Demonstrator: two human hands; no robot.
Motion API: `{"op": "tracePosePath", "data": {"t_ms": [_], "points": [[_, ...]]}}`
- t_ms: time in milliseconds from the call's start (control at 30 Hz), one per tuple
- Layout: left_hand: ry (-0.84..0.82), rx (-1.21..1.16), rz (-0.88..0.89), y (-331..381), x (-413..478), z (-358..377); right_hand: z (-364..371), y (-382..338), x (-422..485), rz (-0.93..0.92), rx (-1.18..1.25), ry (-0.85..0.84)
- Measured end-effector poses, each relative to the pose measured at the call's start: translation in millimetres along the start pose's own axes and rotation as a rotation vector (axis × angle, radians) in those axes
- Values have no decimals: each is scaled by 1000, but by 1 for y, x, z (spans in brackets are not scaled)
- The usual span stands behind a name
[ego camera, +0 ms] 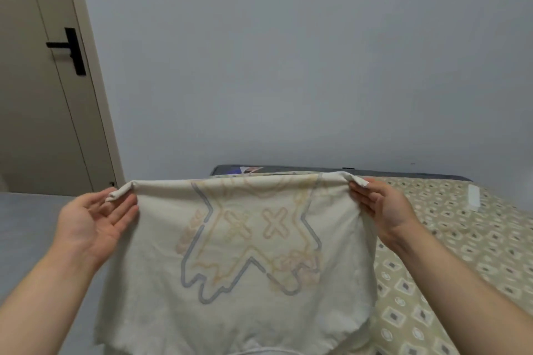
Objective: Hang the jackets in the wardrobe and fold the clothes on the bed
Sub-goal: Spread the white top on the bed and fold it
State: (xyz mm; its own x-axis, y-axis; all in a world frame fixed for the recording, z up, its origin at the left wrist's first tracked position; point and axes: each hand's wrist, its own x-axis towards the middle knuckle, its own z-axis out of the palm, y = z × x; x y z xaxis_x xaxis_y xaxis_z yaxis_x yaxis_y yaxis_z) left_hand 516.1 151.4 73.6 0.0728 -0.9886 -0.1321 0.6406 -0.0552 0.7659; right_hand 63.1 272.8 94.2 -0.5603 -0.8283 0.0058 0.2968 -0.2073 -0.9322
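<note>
A cream shirt [245, 305] with a faint grey and yellow print showing through hangs spread out in front of me, above the bed [461, 253]. My left hand [92, 219] pinches its upper left corner between thumb and fingers. My right hand [380, 204] pinches the upper right corner the same way. The top edge is stretched fairly straight between both hands, and the rest of the cloth drops toward the lower frame edge. No jackets or wardrobe are in view.
The bed has a beige patterned cover, with a small white object [473, 197] lying on it at the right and a dark headboard edge [375, 171] against the grey wall. A beige door [37, 95] with a black handle stands at the left. Grey floor lies below it.
</note>
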Motion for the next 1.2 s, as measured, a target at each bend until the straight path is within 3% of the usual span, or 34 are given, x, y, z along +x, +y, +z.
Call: {"op": "tracePosePath", "data": {"t_ms": [467, 700, 767, 833, 933, 1000, 1067, 1100, 1200], "points": [[209, 223, -250, -124, 151, -30, 6, 155, 161, 267, -329, 99], [185, 387, -280, -192, 207, -53, -8, 228, 199, 411, -559, 97], [137, 566, -205, -210, 202, -58, -16, 241, 192, 394, -655, 45], [54, 913, -92, -231, 184, -61, -26, 252, 174, 351, -784, 15], [-248, 1426, 70, -272, 133, -66, -51, 266, 134, 201, -1282, -21], [-429, 1823, 167, -295, 100, -74, -69, 269, 107, 159, -1443, 22], [-465, 2058, 221, -309, 77, -82, -79, 263, 81, 253, -1434, 149], [-440, 2057, 234, -314, 67, -84, -83, 260, 71, 316, -1401, 180], [-548, 2073, 185, -319, 32, -78, -90, 244, 53, 484, -1141, 117]]}}
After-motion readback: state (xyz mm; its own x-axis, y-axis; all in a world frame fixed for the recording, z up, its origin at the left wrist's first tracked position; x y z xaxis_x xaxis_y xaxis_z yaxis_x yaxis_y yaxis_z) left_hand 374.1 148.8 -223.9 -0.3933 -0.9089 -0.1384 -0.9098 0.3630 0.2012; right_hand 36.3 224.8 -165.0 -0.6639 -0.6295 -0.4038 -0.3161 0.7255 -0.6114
